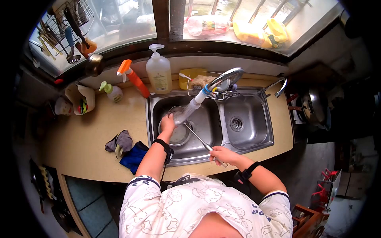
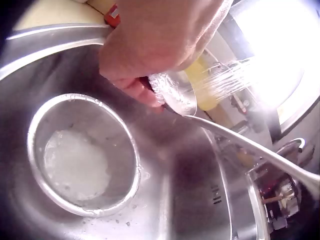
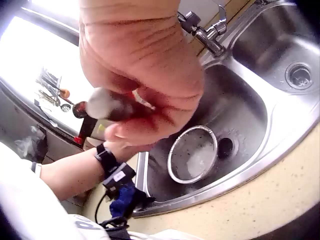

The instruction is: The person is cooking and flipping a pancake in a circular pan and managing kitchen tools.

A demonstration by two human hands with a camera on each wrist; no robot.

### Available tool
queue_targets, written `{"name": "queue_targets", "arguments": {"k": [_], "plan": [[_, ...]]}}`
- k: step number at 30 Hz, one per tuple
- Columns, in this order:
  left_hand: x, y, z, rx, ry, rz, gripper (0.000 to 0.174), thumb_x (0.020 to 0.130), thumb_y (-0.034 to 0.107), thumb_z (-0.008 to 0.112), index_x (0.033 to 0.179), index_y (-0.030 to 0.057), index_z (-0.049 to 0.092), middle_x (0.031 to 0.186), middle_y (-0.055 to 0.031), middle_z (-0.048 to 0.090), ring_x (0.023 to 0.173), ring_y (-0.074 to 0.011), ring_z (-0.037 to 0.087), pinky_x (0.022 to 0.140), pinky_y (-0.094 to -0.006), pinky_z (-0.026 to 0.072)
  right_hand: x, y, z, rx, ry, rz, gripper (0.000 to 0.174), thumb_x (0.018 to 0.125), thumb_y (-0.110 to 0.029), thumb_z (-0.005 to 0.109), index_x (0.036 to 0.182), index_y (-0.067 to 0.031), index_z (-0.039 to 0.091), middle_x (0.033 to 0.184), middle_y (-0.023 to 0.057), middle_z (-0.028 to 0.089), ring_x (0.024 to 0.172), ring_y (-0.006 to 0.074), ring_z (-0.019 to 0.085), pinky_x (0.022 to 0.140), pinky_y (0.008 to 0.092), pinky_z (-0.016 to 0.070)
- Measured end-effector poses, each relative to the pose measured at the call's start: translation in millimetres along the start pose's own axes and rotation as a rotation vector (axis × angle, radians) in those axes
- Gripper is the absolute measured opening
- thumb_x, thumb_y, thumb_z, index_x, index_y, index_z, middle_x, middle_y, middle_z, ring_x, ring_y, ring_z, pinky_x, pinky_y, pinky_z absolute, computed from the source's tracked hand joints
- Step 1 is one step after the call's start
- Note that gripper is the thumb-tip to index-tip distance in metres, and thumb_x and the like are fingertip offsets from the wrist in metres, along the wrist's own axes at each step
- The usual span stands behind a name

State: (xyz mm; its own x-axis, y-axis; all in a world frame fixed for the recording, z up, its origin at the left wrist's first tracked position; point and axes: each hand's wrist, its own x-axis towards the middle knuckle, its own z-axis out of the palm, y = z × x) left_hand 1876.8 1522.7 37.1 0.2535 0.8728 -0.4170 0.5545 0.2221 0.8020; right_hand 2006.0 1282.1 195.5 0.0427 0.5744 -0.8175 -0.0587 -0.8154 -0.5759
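A long-handled metal ladle slants over the left sink basin. My right hand grips its handle, whose rounded end pokes out of the curled fingers in the right wrist view. My left hand has its fingers bent around the ladle's bowl; a small dark bit shows between them, too hidden to identify. Water streams onto the bowl from the faucet's clear nozzle. Below, a round metal-rimmed bowl with whitish cloudy contents stands in the basin, touched by neither hand in the left wrist view.
Right of the basin lies a second one. Behind the sink stand a wire rack, a pump bottle and an orange-topped spray bottle. Grey cloth and blue cloth lie on the left counter.
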Motion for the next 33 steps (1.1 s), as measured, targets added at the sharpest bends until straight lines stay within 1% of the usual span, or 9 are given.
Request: {"name": "queue_targets", "arguments": {"k": [5,7,9,12,17,23,27,28,33], "plan": [[10.8,-8.0,2.7,0.104,0.180,0.237,0.039,0.070,0.009,0.059,0.107,0.0000,0.053,0.092,-0.0201,0.061,0.073,-0.0320,0.064,0.061,-0.0378,0.0511,47.6,25.4,-7.8,-0.157,0.107,-0.100,0.027,0.087,-0.026,0.047,0.085,0.0010,0.051,0.069,0.0067,0.053,0.049,0.0135,0.049,0.044,0.0271,0.0401],[7.3,-3.7,-1.1,0.065,0.347,0.182,0.040,0.068,0.005,0.062,0.105,-0.0031,0.051,0.087,-0.0122,0.061,0.067,-0.0198,0.062,0.054,-0.0296,0.0494,65.3,35.1,-2.0,-0.476,0.382,-0.521,0.030,0.087,-0.029,0.047,0.086,0.0011,0.051,0.065,0.0057,0.051,0.048,0.0127,0.047,0.045,0.0268,0.0386],[-21.4,42.2,-38.4,-0.183,-0.074,-0.096,0.045,0.071,0.014,0.067,0.111,0.0000,0.051,0.092,-0.0096,0.059,0.078,-0.0121,0.057,0.059,-0.0262,0.0480,59.9,19.3,1.0,-0.343,0.247,-0.405,0.032,0.088,-0.030,0.046,0.089,0.0011,0.052,0.063,0.0040,0.050,0.047,0.0113,0.045,0.044,0.0261,0.0370],[-18.6,18.3,-30.4,-0.356,-0.110,-0.095,0.055,0.080,0.045,0.060,0.112,0.0023,0.052,0.095,-0.0060,0.058,0.077,-0.0130,0.055,0.062,-0.0270,0.0460,34.5,1.2,-10.6,-0.034,0.014,-0.146,0.035,0.090,-0.032,0.044,0.094,0.0011,0.053,0.060,0.0010,0.047,0.046,0.0084,0.043,0.042,0.0245,0.0339],[5.3,-79.1,-16.8,-0.019,0.008,-0.216,0.051,0.079,0.033,0.061,0.108,-0.0087,0.053,0.107,-0.0248,0.057,0.103,-0.0334,0.054,0.081,-0.0364,0.0434,-19.0,10.1,-53.2,0.110,-0.181,-0.032,0.035,0.091,-0.033,0.043,0.097,-0.0003,0.054,0.055,-0.0030,0.042,0.041,0.0054,0.038,0.040,0.0208,0.0304],[-27.9,-84.1,-8.8,-0.055,-0.102,-0.553,0.052,0.078,0.023,0.062,0.115,-0.0101,0.048,0.119,-0.0236,0.050,0.109,-0.0318,0.051,0.084,-0.0374,0.0425,-89.3,36.5,-91.7,0.103,0.064,-0.024,0.021,0.086,-0.025,0.052,0.084,-0.0036,0.054,0.054,-0.0030,0.042,0.040,0.0059,0.039,0.037,0.0211,0.0312],[-20.2,-99.2,3.4,-0.167,-0.208,-0.720,0.043,0.085,0.027,0.051,0.119,0.0037,0.044,0.109,-0.0142,0.050,0.085,-0.0299,0.051,0.071,-0.0451,0.0446,-101.8,72.5,-122.0,-0.125,0.356,-0.036,0.023,0.084,-0.027,0.055,0.083,-0.0043,0.054,0.056,-0.0031,0.042,0.040,0.0054,0.039,0.037,0.0210,0.0333],[-20.7,-101.6,4.9,-0.226,-0.175,-0.746,0.030,0.084,0.026,0.052,0.106,0.0052,0.050,0.091,-0.0091,0.052,0.071,-0.0231,0.050,0.064,-0.0417,0.0456,-102.8,75.6,-128.3,-0.266,0.449,0.038,0.027,0.082,-0.029,0.058,0.085,-0.0026,0.055,0.061,0.0042,0.054,0.048,0.0149,0.053,0.046,0.0287,0.0437],[-19.7,-73.7,13.4,-0.406,-0.175,-0.739,0.014,0.083,0.024,0.055,0.082,0.0109,0.051,0.066,-0.0002,0.047,0.054,-0.0146,0.047,0.063,-0.0449,0.0486,-75.8,93.8,-139.8,-0.866,0.747,0.218,0.030,0.081,-0.028,0.054,0.094,-0.0003,0.056,0.091,0.0203,0.062,0.090,0.0377,0.057,0.078,0.0452,0.0444]]}}
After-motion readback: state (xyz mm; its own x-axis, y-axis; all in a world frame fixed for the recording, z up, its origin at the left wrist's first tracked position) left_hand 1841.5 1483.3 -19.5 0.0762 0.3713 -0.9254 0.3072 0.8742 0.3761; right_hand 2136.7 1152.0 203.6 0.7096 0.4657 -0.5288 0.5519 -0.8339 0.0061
